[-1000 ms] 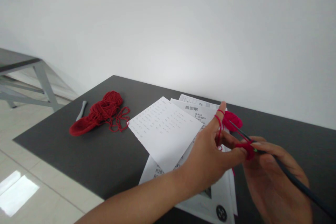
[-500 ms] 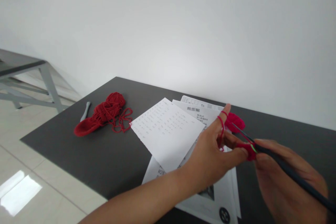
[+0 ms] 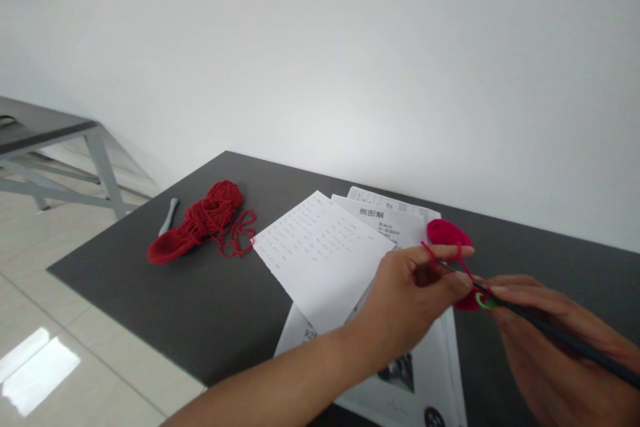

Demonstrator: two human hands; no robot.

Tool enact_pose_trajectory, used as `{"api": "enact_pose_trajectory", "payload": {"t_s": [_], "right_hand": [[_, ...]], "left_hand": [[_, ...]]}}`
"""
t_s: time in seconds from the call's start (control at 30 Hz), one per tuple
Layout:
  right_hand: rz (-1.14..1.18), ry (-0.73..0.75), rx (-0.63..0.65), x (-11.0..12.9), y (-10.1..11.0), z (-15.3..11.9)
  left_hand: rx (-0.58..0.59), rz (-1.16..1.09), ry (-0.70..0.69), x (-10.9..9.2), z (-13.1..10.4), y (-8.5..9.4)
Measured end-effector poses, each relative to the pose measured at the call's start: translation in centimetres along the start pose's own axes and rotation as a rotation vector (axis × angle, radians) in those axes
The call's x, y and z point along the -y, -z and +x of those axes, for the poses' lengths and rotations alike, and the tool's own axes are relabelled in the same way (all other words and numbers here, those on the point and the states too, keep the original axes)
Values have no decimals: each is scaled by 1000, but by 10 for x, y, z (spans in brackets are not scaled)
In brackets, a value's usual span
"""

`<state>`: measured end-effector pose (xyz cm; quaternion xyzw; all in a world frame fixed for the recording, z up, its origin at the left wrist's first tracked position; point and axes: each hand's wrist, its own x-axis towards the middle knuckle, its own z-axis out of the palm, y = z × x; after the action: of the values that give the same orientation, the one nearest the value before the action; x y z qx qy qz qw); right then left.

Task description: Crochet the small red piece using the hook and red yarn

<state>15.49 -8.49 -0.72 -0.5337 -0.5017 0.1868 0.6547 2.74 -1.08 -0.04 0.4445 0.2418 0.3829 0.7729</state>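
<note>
Pinching the pink crocheted piece (image 3: 465, 303) near the right edge of the printed sheets (image 3: 436, 353), the left hand (image 3: 397, 290) extends its index finger under pink yarn (image 3: 465, 264), likely for tension, while the right hand (image 3: 565, 347) pinches the crochet hook (image 3: 546, 327) beside a green stitch marker (image 3: 484, 302).

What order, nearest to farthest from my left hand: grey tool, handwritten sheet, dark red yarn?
1. Handwritten sheet, just left of your left hand.
2. Dark red yarn, farther left.
3. Grey tool, left, at the yarn's far side.
</note>
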Motion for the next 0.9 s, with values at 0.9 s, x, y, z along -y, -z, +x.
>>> {"api": "enact_pose_trajectory", "payload": {"t_s": [0.9], "right_hand": [[285,-336,115,-16,1,8]], "left_hand": [[-33,113,-185,1,-4,-2]]}}
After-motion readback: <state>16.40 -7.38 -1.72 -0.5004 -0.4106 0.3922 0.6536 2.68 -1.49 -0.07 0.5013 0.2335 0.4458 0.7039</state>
